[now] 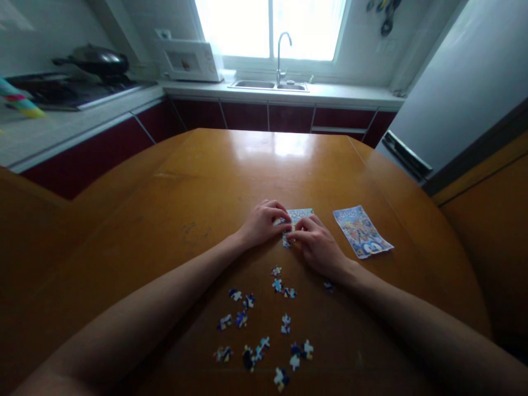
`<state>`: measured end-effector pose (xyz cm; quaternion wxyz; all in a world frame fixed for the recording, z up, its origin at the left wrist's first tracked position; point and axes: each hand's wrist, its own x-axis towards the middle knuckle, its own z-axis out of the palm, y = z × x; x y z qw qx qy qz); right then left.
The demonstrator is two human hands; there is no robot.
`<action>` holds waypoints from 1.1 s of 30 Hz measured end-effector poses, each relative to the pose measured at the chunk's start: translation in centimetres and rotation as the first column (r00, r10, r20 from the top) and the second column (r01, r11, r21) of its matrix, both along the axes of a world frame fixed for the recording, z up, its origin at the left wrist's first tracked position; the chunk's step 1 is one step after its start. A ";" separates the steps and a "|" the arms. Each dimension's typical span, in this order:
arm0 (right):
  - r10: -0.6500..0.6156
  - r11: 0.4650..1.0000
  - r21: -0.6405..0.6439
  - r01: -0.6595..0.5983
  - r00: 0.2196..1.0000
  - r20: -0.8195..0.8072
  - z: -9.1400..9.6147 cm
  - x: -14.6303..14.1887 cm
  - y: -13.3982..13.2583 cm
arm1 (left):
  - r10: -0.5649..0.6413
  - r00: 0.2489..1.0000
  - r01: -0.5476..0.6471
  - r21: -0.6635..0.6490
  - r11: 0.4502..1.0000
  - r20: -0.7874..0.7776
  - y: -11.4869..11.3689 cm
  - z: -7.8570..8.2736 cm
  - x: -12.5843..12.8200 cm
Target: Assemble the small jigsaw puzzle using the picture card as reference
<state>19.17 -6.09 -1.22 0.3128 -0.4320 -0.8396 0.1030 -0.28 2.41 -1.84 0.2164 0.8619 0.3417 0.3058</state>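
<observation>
Counting 2 hands: left hand (262, 223), right hand (317, 245); 1 part-built puzzle (301, 213); 1 pic sheet (362, 231); approx. 15 loose pcs (285, 323) lying on 1 table (206, 181).

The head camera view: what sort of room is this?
Most likely a home kitchen: a steel sink with a curved tap under the window, a black wok on the stove, and a white microwave on the pale counter.

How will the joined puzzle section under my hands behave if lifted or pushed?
The joined puzzle section looks thin and pieced together, so it would probably sag or split when lifted. On the glossy table it likely slides easily.
</observation>
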 end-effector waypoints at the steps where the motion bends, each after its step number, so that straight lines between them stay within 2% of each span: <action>1: -0.004 1.000 0.001 0.004 1.000 -0.007 0.0 0.0 0.0 | 0.000 1.000 0.000 0.001 1.000 0.000 0.0 0.0 0.0; 9: 0.024 1.000 -0.015 -0.023 0.999 0.022 0.0 0.0 0.0 | -0.005 1.000 0.005 0.007 1.000 0.006 0.1 -0.1 0.0; 17: 0.014 1.000 -0.017 -0.015 0.998 -0.068 -0.2 0.0 0.1 | -0.008 1.000 0.008 0.015 1.000 0.007 0.1 -0.1 0.0; 24: 0.020 1.000 -0.013 -0.021 0.997 -0.079 -0.2 0.0 0.2 | -0.009 1.000 0.008 0.032 0.999 0.006 0.2 -0.3 -0.1; 33: -0.040 0.999 -0.030 0.038 0.997 -0.068 0.0 0.4 0.2 | -0.006 1.000 0.006 0.019 1.000 0.004 0.1 -0.1 0.0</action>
